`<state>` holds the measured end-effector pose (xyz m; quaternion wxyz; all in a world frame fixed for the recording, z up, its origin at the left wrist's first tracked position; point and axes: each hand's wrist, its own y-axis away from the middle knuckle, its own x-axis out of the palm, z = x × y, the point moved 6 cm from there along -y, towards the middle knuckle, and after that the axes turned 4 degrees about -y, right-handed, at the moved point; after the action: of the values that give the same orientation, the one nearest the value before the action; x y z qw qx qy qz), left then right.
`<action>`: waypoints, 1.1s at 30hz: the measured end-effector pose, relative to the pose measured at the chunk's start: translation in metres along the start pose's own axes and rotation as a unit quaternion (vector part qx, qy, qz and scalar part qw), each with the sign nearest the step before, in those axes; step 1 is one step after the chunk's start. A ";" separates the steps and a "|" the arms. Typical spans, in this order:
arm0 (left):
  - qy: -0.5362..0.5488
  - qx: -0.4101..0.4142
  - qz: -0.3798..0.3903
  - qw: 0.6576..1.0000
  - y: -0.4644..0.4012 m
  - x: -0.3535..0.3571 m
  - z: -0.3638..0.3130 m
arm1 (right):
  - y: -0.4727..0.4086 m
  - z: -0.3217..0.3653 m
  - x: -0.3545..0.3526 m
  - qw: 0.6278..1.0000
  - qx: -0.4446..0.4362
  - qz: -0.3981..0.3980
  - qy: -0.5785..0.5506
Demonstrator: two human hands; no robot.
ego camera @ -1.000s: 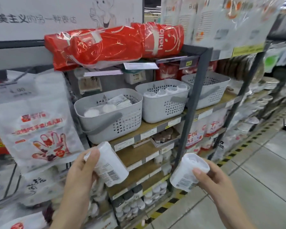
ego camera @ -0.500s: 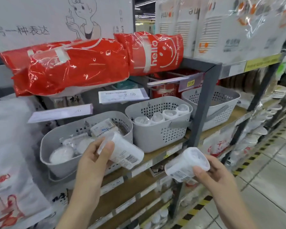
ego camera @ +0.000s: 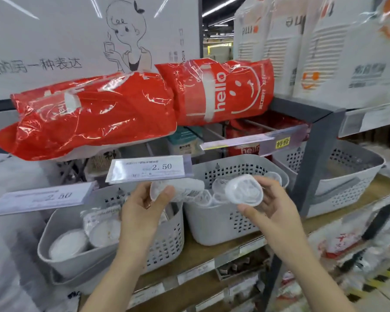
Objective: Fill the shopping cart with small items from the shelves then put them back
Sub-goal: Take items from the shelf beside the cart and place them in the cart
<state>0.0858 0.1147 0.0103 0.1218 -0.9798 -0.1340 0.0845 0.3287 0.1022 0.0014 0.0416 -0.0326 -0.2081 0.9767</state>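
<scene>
Hands: left [ego camera: 142, 212] grips cup pack [ego camera: 178, 191] | right [ego camera: 273, 206] grips another [ego camera: 243, 191] | middle basket [ego camera: 212, 224]: more packs

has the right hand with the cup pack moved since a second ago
Yes. The right hand has lifted its clear plastic cup pack up to the rim of the middle grey perforated basket.

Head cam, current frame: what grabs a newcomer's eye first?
The two shiny red hello packs lying across the top shelf, upper centre. Below them, the left hand and right hand each hold a clear plastic cup pack over the middle grey basket. A 2.50 price tag juts out just above the left hand.
</scene>
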 end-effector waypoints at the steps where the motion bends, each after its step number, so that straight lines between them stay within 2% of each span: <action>1: -0.015 0.004 -0.005 1.000 -0.005 0.004 0.000 | -0.008 -0.001 0.001 1.000 -0.012 0.011 0.013; 5: -0.087 0.026 -0.003 0.996 -0.029 0.019 0.003 | -0.039 -0.007 0.004 0.995 -0.045 0.044 0.083; 10: -0.115 0.136 0.048 0.983 -0.047 0.040 -0.021 | -0.075 -0.025 0.005 0.984 -0.038 0.104 0.140; 14: -0.176 0.074 0.112 0.975 -0.086 0.055 0.006 | -0.103 -0.037 0.007 0.967 -0.023 0.163 0.196; 18: -0.290 0.083 0.173 0.938 -0.104 0.068 0.016 | -0.120 -0.051 0.011 0.937 0.014 0.228 0.265; 22: -0.427 0.078 0.253 0.865 -0.107 0.076 0.026 | -0.127 -0.059 0.021 0.912 0.037 0.294 0.284; 26: -0.466 0.060 0.291 0.833 -0.106 0.076 0.034 | -0.132 -0.068 0.028 0.888 0.077 0.348 0.292; 29: -0.466 0.042 0.296 0.833 -0.107 0.074 0.039 | -0.131 -0.072 0.032 0.874 0.091 0.380 0.289; 33: -0.410 0.022 0.269 0.872 -0.107 0.076 0.038 | -0.132 -0.075 0.038 0.871 0.059 0.376 0.311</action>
<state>0.1248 0.2442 -0.0079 0.0498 -0.8527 0.0986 0.5106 0.3061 0.2562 -0.0142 -0.2645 -0.4075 -0.0984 0.8685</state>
